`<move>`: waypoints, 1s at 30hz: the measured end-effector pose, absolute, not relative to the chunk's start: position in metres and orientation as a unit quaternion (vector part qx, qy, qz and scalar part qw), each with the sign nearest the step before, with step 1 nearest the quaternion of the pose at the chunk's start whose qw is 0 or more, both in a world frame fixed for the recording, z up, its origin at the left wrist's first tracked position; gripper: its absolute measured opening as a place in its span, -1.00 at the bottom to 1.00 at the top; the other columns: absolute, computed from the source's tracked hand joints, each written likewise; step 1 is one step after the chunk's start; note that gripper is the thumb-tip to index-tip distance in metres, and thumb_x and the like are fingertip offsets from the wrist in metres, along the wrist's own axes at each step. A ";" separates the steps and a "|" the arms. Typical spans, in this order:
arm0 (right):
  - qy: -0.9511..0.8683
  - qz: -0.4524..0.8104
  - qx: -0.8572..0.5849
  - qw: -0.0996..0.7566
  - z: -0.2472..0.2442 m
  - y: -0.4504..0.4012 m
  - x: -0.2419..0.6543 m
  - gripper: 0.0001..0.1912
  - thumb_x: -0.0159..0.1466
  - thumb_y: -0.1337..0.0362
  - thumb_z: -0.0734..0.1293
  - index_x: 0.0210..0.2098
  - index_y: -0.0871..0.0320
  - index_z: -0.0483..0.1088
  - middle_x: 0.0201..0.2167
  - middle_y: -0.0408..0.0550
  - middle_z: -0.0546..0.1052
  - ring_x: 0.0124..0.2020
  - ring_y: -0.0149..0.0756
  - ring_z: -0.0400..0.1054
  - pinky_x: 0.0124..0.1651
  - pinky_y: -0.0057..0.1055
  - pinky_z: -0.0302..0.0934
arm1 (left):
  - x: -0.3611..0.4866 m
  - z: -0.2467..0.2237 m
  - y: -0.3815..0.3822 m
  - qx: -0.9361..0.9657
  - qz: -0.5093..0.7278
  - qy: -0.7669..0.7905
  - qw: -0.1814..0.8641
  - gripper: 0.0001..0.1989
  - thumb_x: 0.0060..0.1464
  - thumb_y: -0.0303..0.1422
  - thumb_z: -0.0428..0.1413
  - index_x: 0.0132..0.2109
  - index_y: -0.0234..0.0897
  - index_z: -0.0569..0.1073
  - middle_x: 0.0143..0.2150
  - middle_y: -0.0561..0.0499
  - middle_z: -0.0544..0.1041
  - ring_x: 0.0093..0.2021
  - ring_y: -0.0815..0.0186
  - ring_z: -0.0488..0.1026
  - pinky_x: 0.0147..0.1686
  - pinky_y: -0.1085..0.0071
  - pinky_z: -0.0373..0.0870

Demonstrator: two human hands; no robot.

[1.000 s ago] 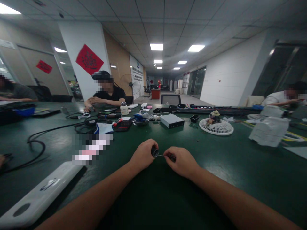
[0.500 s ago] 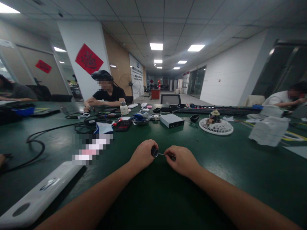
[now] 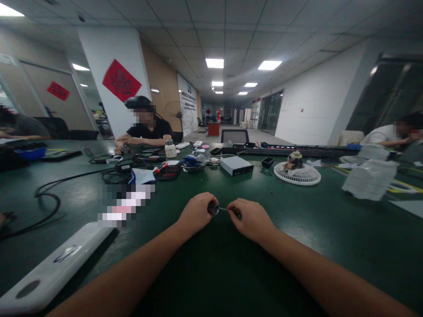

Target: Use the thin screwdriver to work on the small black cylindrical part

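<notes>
Left hand (image 3: 197, 214) and right hand (image 3: 252, 219) hold a small dark cylinder (image 3: 213, 208) on a thin metal rod (image 3: 224, 209).
Over the green workbench (image 3: 297, 246), the left hand curls closed around the cylinder; the right fingers pinch the rod's far end.

Dark green workbench (image 3: 205, 281) — glossy, plain. Mid-bench: black grip (image 3: 213, 208), thin silver shaft (image 3: 223, 208). Far side of bench: white fan guard (image 3: 297, 174), radial slats; pale grey box (image 3: 236, 166); blue tray (image 3: 28, 152) toward left end. Beyond bench — red paper diamond (image 3: 121, 80), black pattern, on white pillar (image 3: 99, 66).
</notes>
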State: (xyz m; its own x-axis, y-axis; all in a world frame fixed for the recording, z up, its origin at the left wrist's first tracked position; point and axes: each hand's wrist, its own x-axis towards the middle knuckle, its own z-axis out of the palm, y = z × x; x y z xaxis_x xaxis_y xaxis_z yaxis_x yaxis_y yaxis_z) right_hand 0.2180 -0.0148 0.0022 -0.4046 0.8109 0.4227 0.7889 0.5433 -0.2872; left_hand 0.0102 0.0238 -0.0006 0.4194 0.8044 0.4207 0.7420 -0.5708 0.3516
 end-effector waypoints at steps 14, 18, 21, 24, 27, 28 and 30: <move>-0.823 0.030 -0.519 0.229 0.005 -0.013 0.222 -0.85 0.27 0.21 0.29 -0.21 0.05 0.47 -0.36 -0.10 0.56 -0.36 -0.22 0.41 -0.36 -0.37 0.08 | 0.011 0.001 0.023 0.849 0.249 0.463 0.057 -0.74 -0.02 -0.58 0.11 -0.20 -0.20 0.54 -0.20 0.04 0.54 -0.17 0.29 0.46 -0.16 0.38 0.33; -0.803 0.040 -0.545 0.238 0.001 -0.009 0.222 -0.83 0.28 0.16 0.30 -0.21 0.06 0.47 -0.41 -0.09 0.54 -0.41 -0.21 0.39 -0.41 -0.37 0.02 | 0.008 0.000 0.026 0.838 0.254 0.481 0.049 -0.71 -0.04 -0.58 0.12 -0.17 -0.19 0.55 -0.16 0.04 0.54 -0.14 0.27 0.46 -0.13 0.38 0.32; -0.802 0.066 -0.542 0.243 -0.002 -0.004 0.218 -0.80 0.31 0.13 0.28 -0.19 0.03 0.51 -0.42 -0.12 0.54 -0.42 -0.25 0.39 -0.41 -0.38 0.04 | 0.006 -0.002 0.029 0.832 0.253 0.491 0.045 -0.72 -0.03 -0.55 0.12 -0.16 -0.20 0.56 -0.16 0.02 0.56 -0.13 0.25 0.47 -0.12 0.36 0.33; -0.805 0.092 -0.531 0.249 -0.005 0.000 0.214 -0.81 0.29 0.12 0.32 -0.23 0.01 0.56 -0.35 -0.10 0.56 -0.35 -0.25 0.41 -0.37 -0.38 0.09 | 0.006 -0.004 0.031 0.828 0.246 0.501 0.046 -0.74 -0.01 -0.53 0.12 -0.17 -0.21 0.57 -0.18 0.00 0.58 -0.14 0.23 0.48 -0.14 0.35 0.33; -0.805 0.120 -0.521 0.258 -0.007 0.003 0.215 -0.86 0.23 0.16 0.40 -0.29 0.03 0.59 -0.30 -0.08 0.58 -0.29 -0.23 0.43 -0.31 -0.37 0.14 | 0.005 -0.005 0.032 0.826 0.248 0.502 0.056 -0.73 -0.02 -0.53 0.11 -0.17 -0.22 0.57 -0.19 -0.01 0.59 -0.15 0.22 0.49 -0.15 0.35 0.34; -0.803 0.131 -0.518 0.263 -0.007 0.003 0.216 -0.87 0.21 0.17 0.42 -0.29 0.03 0.60 -0.29 -0.08 0.59 -0.28 -0.23 0.44 -0.30 -0.38 0.16 | 0.005 -0.005 0.032 0.825 0.251 0.503 0.062 -0.73 -0.03 -0.54 0.11 -0.17 -0.22 0.57 -0.19 -0.01 0.59 -0.15 0.23 0.49 -0.15 0.36 0.34; -0.799 0.154 -0.512 0.275 -0.008 0.004 0.219 -0.88 0.20 0.18 0.44 -0.29 0.03 0.60 -0.31 -0.11 0.61 -0.29 -0.24 0.45 -0.28 -0.38 0.18 | 0.005 -0.005 0.031 0.820 0.257 0.506 0.078 -0.72 -0.05 -0.55 0.11 -0.18 -0.22 0.57 -0.20 -0.01 0.59 -0.16 0.24 0.49 -0.15 0.37 0.34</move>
State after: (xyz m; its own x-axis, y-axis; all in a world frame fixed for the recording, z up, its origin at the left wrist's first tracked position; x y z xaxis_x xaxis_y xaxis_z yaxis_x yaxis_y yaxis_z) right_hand 0.2190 0.0035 -0.0076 -0.3245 0.9027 0.2825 0.7329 0.4288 -0.5283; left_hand 0.0051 0.0314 -0.0049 0.3565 0.8692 0.3427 0.7893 -0.4765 0.3873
